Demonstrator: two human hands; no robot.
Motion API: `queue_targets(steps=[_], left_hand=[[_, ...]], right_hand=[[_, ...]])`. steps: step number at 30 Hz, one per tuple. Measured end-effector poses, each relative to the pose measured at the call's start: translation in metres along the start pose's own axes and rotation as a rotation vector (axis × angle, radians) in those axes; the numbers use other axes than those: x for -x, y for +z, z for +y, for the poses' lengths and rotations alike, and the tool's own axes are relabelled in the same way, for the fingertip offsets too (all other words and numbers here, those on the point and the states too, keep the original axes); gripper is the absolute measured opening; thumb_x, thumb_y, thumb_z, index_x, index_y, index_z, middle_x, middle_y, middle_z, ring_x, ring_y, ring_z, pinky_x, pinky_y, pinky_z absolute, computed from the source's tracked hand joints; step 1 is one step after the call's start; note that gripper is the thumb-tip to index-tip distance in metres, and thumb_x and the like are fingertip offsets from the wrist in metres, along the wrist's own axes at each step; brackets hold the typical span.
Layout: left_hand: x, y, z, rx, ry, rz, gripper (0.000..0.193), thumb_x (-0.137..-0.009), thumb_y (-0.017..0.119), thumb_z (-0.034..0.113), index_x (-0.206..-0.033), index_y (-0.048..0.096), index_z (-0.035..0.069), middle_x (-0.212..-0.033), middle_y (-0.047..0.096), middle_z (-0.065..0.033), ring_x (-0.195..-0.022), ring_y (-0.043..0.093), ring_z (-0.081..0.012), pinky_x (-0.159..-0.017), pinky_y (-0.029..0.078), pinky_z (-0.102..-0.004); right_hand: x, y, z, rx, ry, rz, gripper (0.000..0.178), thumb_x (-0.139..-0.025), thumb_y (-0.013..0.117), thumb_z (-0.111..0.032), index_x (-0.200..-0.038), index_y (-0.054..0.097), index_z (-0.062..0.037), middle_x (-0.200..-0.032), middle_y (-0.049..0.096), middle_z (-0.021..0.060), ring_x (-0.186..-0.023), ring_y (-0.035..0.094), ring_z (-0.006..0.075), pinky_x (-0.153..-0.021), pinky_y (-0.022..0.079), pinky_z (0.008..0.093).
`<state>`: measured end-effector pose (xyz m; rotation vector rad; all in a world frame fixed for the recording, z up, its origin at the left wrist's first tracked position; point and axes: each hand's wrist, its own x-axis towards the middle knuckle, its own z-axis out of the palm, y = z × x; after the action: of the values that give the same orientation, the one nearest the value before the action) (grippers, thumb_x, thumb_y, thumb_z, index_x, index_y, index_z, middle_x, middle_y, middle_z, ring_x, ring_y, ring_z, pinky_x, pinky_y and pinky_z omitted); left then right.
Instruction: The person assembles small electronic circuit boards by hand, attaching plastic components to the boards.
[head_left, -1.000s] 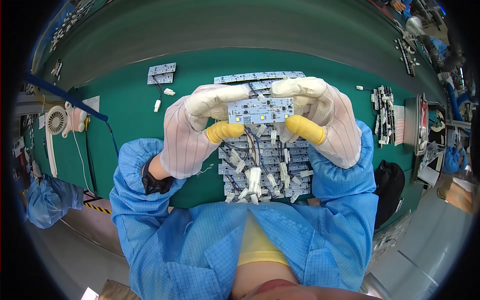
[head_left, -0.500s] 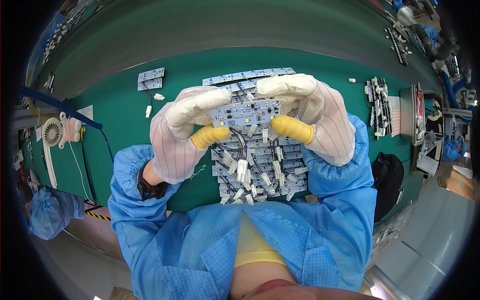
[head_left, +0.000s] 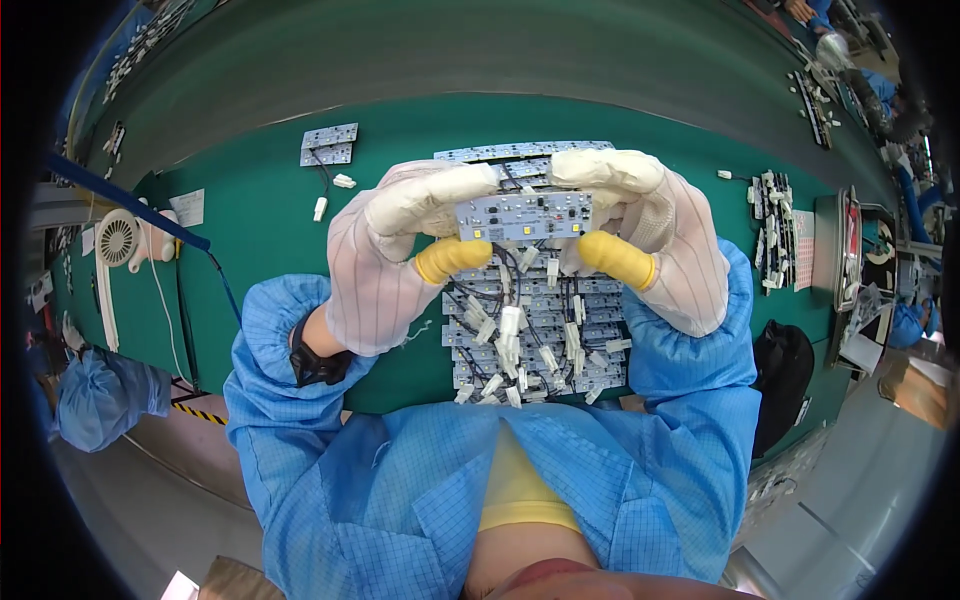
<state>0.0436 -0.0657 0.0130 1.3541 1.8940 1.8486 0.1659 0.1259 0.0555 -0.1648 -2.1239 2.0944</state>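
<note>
A white circuit board (head_left: 527, 215) with yellow LEDs and dark parts is held up level between my two gloved hands. My left hand (head_left: 425, 215) pinches its left end, a yellow-covered thumb below and white-covered fingers above. At the right end my right hand (head_left: 625, 205) grips it the same way. Dark wires with white connectors (head_left: 510, 325) hang beneath the board. Behind and below lie overlapping rows of similar boards (head_left: 535, 310), their wires and plugs heaped on top; my hands and the held board hide part of these rows.
Two boards (head_left: 330, 145) with a loose plug lie at the back left. A small white fan (head_left: 120, 238) stands further left, near a blue cord (head_left: 130, 200). To the right are a stack of wired boards (head_left: 773, 232), a metal box (head_left: 838, 250) and a black bag (head_left: 782, 385).
The whole scene has shifted a little to the right in the view. Both hands keep the same grip on the board, which stays raised over the rows.
</note>
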Motion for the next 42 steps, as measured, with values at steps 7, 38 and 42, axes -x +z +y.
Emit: queue_targets(steps=[7,38,42], left_hand=[[0.011,-0.018,-0.007,-0.655,0.179,-0.309,0.032,-0.08,0.071,0.01,-0.111,0.062,0.006,-0.108,0.062,-0.0075,-0.091,0.059,-0.0222,-0.083,0.046,-0.0351],[-0.021,-0.092,-0.039,-0.349,-0.201,0.153,0.039,-0.094,0.048,0.012,-0.13,0.048,-0.002,-0.124,0.06,-0.0117,-0.118,0.053,-0.0197,-0.105,0.035,-0.0326],[-0.03,-0.027,-0.001,-0.083,-0.13,-0.237,0.064,-0.085,0.068,0.031,-0.135,0.043,-0.001,-0.106,0.068,-0.0124,-0.105,0.062,-0.0213,-0.101,0.04,-0.0337]], right_hand=[[-0.004,-0.015,0.001,-0.111,0.277,-0.144,0.034,-0.09,0.063,-0.029,-0.105,0.06,0.0008,-0.08,0.066,0.0091,-0.062,0.063,0.0126,-0.056,0.051,0.0235],[0.005,-0.083,-0.008,0.231,0.181,0.17,0.067,-0.079,0.067,0.001,-0.137,0.033,0.0036,-0.081,0.06,0.008,-0.073,0.06,0.0143,-0.068,0.051,0.0262],[-0.012,-0.044,-0.027,0.147,0.099,-0.11,0.075,-0.075,0.07,0.001,-0.14,0.032,0.0,-0.077,0.061,0.0073,-0.071,0.06,0.0117,-0.065,0.05,0.0238]])
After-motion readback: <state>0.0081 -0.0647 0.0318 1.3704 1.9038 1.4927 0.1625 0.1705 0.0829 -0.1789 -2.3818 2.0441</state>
